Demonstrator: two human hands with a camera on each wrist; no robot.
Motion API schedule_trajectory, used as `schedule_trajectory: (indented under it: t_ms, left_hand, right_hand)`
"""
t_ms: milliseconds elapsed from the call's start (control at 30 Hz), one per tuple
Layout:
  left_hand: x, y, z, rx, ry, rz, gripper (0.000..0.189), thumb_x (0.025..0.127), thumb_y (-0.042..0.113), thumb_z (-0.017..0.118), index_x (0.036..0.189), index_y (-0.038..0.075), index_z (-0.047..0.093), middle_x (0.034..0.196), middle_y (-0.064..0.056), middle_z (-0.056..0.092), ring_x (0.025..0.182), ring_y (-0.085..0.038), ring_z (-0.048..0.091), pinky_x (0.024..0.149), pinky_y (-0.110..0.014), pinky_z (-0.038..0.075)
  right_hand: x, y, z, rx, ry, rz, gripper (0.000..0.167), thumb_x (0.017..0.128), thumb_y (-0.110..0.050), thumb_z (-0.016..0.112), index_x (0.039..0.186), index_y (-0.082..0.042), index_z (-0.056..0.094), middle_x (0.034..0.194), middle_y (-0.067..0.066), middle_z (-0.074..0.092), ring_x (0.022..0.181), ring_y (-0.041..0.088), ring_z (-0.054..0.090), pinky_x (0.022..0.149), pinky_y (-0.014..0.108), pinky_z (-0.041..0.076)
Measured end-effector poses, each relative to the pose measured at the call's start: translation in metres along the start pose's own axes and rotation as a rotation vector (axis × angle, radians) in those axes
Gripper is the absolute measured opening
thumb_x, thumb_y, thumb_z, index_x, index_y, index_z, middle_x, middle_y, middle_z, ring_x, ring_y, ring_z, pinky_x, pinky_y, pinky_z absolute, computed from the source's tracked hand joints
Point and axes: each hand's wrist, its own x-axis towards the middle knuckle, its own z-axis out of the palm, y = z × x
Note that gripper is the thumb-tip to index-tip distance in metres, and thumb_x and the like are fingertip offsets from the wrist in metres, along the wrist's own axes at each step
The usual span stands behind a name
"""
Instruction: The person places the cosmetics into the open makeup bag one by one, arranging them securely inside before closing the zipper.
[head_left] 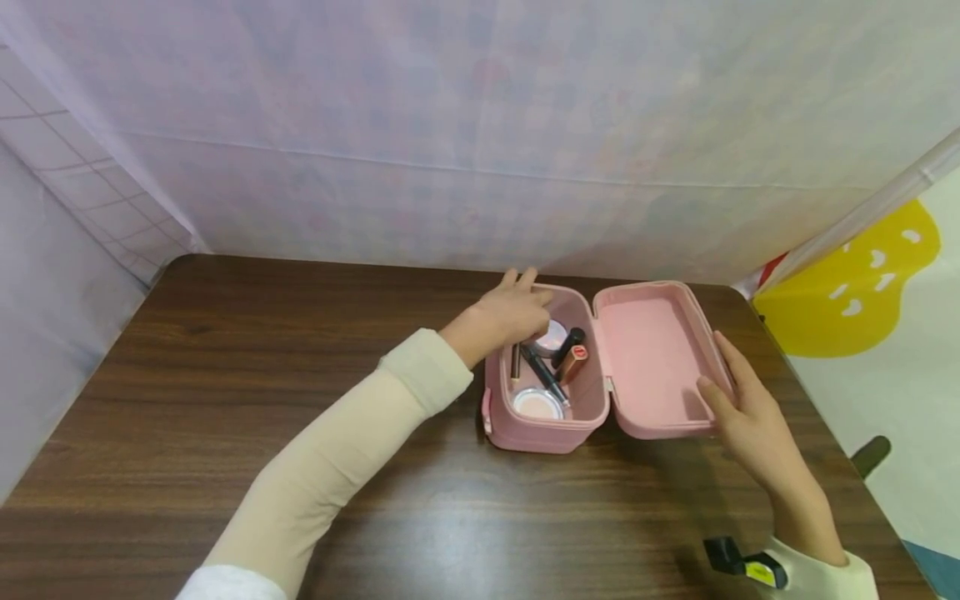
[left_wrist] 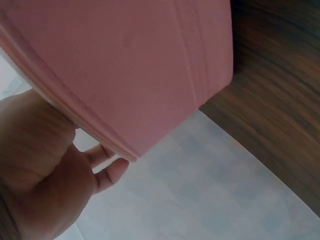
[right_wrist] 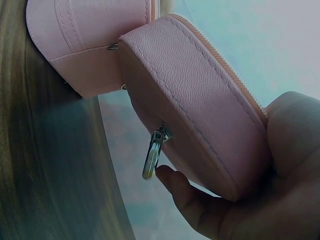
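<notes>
A pink zip-up cosmetic case [head_left: 547,437] stands on the table with its lid [head_left: 652,358] folded out to the right. My right hand [head_left: 757,421] grips the lid's outer edge, thumb inside and fingers behind. My left hand [head_left: 510,312] reaches over the far left rim; two fingers stick out past it, while the others dip inside, where I cannot tell whether they hold anything. Inside lie a silver-rimmed compact [head_left: 537,404], a pale round compact [head_left: 552,335], a black pen-like tube [head_left: 546,377], a copper lipstick [head_left: 574,363], a black tube [head_left: 569,345] and a slim dark tube [head_left: 515,363].
The dark wooden table [head_left: 262,375] extends left and in front of the case. A pale curtain [head_left: 450,150] hangs along its back edge. A metal zip pull or clasp [right_wrist: 154,152] hangs from the lid's outer face. On the right sleeve sits a black strap device [head_left: 742,562].
</notes>
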Motion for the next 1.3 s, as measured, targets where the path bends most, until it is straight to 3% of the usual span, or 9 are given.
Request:
schedule_trajectory:
  t_ms: [167, 300, 433, 633, 867, 1100, 1300]
  left_hand:
    - [0.0014, 0.005, -0.0005, 0.099, -0.022, -0.012, 0.024, 0.096, 0.016, 0.048, 0.099, 0.022, 0.072, 0.142, 0.0, 0.044, 0.124, -0.034, 0.029, 0.102, -0.048, 0.023]
    - [0.0023, 0.0059, 0.0016, 0.137, -0.007, -0.011, 0.028, 0.097, 0.015, 0.046, 0.107, 0.02, 0.071, 0.142, -0.001, 0.045, 0.125, -0.038, 0.03, 0.105, -0.049, 0.021]
    - [0.0011, 0.0064, 0.0047, 0.169, 0.008, -0.003, 0.027, 0.097, 0.014, 0.046, 0.105, 0.02, 0.071, 0.135, -0.002, 0.05, 0.119, -0.037, 0.035, 0.102, -0.049, 0.025]
    - [0.0024, 0.0076, 0.0072, 0.063, 0.024, -0.087, 0.028, 0.094, 0.016, 0.047, 0.116, 0.013, 0.064, 0.125, -0.009, 0.05, 0.113, -0.033, 0.034, 0.098, -0.042, 0.032]
    - [0.0028, 0.0098, 0.0078, -0.012, 0.028, -0.145, 0.035, 0.094, 0.018, 0.046, 0.127, 0.01, 0.056, 0.126, -0.014, 0.044, 0.113, -0.032, 0.034, 0.094, -0.039, 0.036]
    - [-0.0008, 0.0088, 0.0081, 0.158, 0.016, -0.027, 0.024, 0.097, 0.018, 0.049, 0.102, 0.024, 0.072, 0.127, -0.001, 0.052, 0.109, -0.03, 0.037, 0.091, -0.043, 0.03]
    - [-0.0025, 0.007, 0.0085, 0.185, 0.041, -0.012, 0.022, 0.097, 0.021, 0.051, 0.1, 0.026, 0.073, 0.12, 0.0, 0.056, 0.108, -0.029, 0.039, 0.089, -0.042, 0.029]
  right_hand:
    - [0.0004, -0.0014, -0.0009, -0.003, -0.003, 0.007, 0.066, 0.101, -0.025, 0.046, 0.155, -0.021, 0.008, 0.153, 0.028, 0.016, 0.13, 0.056, 0.023, 0.096, 0.073, 0.017]
    - [0.0018, -0.0023, -0.001, 0.001, 0.003, -0.001, 0.066, 0.101, -0.024, 0.046, 0.155, -0.02, 0.008, 0.152, 0.028, 0.017, 0.129, 0.055, 0.023, 0.097, 0.072, 0.016]
    - [0.0017, -0.0021, -0.0004, 0.001, -0.003, 0.004, 0.066, 0.101, -0.025, 0.046, 0.155, -0.021, 0.008, 0.152, 0.028, 0.017, 0.129, 0.056, 0.024, 0.096, 0.073, 0.017]
    - [0.0011, -0.0024, 0.0006, -0.001, -0.002, 0.004, 0.066, 0.101, -0.025, 0.046, 0.155, -0.022, 0.008, 0.153, 0.028, 0.016, 0.13, 0.055, 0.023, 0.097, 0.072, 0.016]
    - [0.0009, -0.0022, 0.0003, 0.001, -0.009, 0.005, 0.066, 0.101, -0.025, 0.046, 0.155, -0.021, 0.007, 0.152, 0.028, 0.017, 0.128, 0.056, 0.025, 0.095, 0.073, 0.019]
    - [0.0, -0.0017, -0.0001, -0.004, -0.017, 0.02, 0.067, 0.101, -0.027, 0.046, 0.155, -0.023, 0.007, 0.152, 0.028, 0.017, 0.128, 0.056, 0.025, 0.094, 0.074, 0.02]
    - [-0.0002, -0.0024, 0.0004, -0.003, -0.012, 0.02, 0.067, 0.101, -0.026, 0.047, 0.155, -0.023, 0.007, 0.152, 0.028, 0.017, 0.128, 0.056, 0.025, 0.094, 0.073, 0.02]
